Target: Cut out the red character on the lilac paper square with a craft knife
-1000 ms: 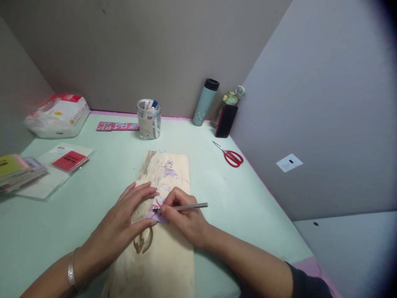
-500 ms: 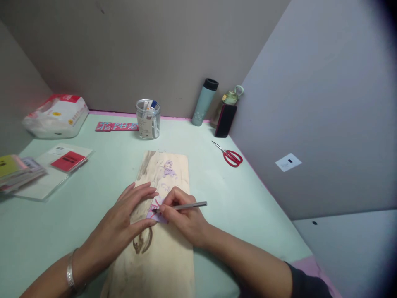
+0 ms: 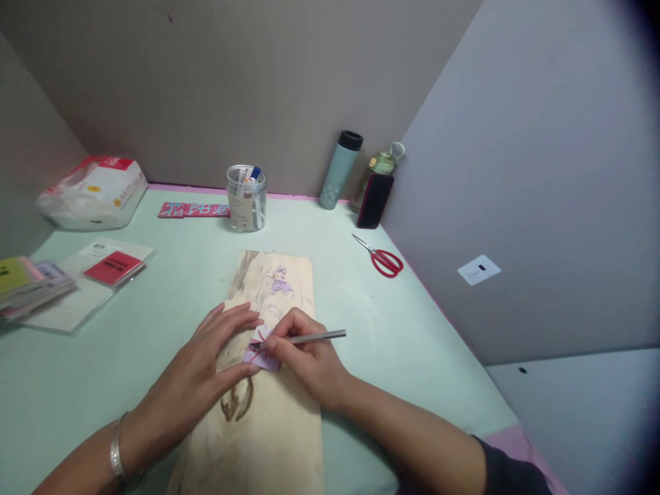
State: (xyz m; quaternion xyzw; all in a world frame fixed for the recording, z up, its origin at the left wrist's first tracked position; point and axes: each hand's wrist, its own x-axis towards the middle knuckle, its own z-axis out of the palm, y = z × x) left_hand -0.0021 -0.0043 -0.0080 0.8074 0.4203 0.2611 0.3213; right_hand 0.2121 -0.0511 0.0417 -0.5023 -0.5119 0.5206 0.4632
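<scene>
A long wooden board (image 3: pixel 268 419) lies on the pale green table in front of me. On it sits a small purple and pink piece of paper (image 3: pixel 258 354). My left hand (image 3: pixel 206 364) lies flat on the board, fingers stretched out, pressing the paper's left edge. My right hand (image 3: pixel 309 361) pinches a thin grey craft knife (image 3: pixel 314 336) like a pen, its tip on the paper. Small purple scraps (image 3: pixel 281 282) lie farther up the board.
Red scissors (image 3: pixel 381 260) lie to the right. A clear jar of pens (image 3: pixel 246 197), a teal flask (image 3: pixel 340 170), a green bottle (image 3: pixel 384 161) and a dark phone (image 3: pixel 375 200) stand at the back. Red packet (image 3: pixel 112 266), a tissue pack (image 3: pixel 95 192) and stacked booklets (image 3: pixel 25 282) lie left.
The knife's tip has shifted slightly left across the paper and its handle has tilted up a little. My left hand has stayed in place.
</scene>
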